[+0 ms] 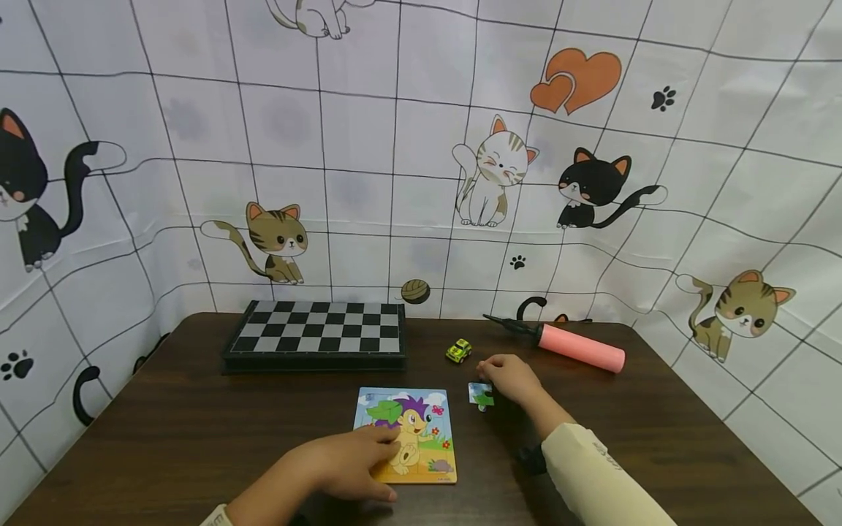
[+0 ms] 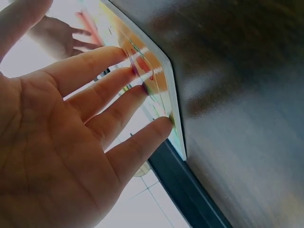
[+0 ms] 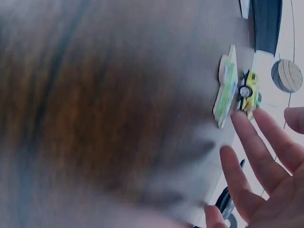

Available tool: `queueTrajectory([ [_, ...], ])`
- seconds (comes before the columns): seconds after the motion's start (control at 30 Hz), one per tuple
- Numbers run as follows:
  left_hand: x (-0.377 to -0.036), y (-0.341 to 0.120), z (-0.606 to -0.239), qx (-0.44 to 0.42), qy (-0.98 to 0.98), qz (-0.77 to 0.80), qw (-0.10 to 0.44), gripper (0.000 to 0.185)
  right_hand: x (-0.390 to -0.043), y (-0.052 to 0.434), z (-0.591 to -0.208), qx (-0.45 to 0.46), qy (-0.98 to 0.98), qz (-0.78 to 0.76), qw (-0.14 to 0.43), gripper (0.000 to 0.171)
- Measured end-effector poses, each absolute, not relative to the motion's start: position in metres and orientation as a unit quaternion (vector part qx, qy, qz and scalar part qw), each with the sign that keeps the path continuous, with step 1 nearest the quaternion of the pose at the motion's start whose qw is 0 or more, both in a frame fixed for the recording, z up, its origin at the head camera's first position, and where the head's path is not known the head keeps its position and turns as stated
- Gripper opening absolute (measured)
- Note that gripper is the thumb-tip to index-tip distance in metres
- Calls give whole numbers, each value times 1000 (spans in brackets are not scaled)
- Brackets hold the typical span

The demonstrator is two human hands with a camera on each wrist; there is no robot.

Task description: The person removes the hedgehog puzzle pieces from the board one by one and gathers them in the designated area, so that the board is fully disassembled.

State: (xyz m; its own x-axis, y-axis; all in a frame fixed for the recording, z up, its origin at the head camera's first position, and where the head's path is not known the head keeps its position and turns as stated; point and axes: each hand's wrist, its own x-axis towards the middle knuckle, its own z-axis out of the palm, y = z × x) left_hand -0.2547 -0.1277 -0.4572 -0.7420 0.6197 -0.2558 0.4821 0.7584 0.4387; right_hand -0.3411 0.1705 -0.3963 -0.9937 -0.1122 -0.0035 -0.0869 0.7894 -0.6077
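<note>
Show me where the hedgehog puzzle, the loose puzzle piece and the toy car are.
Hedgehog puzzle (image 1: 412,442): head view, on the cartoon animal's body.
Loose puzzle piece (image 1: 482,395): head view, on the middle of its printed face.
Toy car (image 1: 458,351): head view, on the middle of its body.

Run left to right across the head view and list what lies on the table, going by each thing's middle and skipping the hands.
Black-and-white checkered board, hedgehog jigsaw puzzle, yellow-green toy car, loose puzzle piece, pink hand pump.
</note>
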Motion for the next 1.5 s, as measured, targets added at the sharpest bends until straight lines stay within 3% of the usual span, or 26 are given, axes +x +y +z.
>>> queueTrajectory([
  [0.13,-245,-125,-442,288,921,169,199,78,-338,154,-396,-70,952,-297,0,20],
  [0.23,-251,-129,-451,298,918,173,196,80,-336,135,-396,-149,946,-287,-4,14],
  [0.4,-271,-135,-480,322,911,176,191,83,-328,105,-398,-281,928,-240,32,22],
  [0.53,-270,-136,-480,339,906,173,185,85,-322,88,-400,-325,921,-201,70,30],
  [0.9,-228,-118,-409,291,921,162,202,71,-325,73,-400,-301,924,-189,139,34],
  [1.23,-224,-118,-401,292,923,158,195,72,-325,64,-395,-290,919,-213,159,26],
  [1.5,-240,-125,-434,311,918,162,184,77,-318,62,-395,-296,929,-200,98,25],
])
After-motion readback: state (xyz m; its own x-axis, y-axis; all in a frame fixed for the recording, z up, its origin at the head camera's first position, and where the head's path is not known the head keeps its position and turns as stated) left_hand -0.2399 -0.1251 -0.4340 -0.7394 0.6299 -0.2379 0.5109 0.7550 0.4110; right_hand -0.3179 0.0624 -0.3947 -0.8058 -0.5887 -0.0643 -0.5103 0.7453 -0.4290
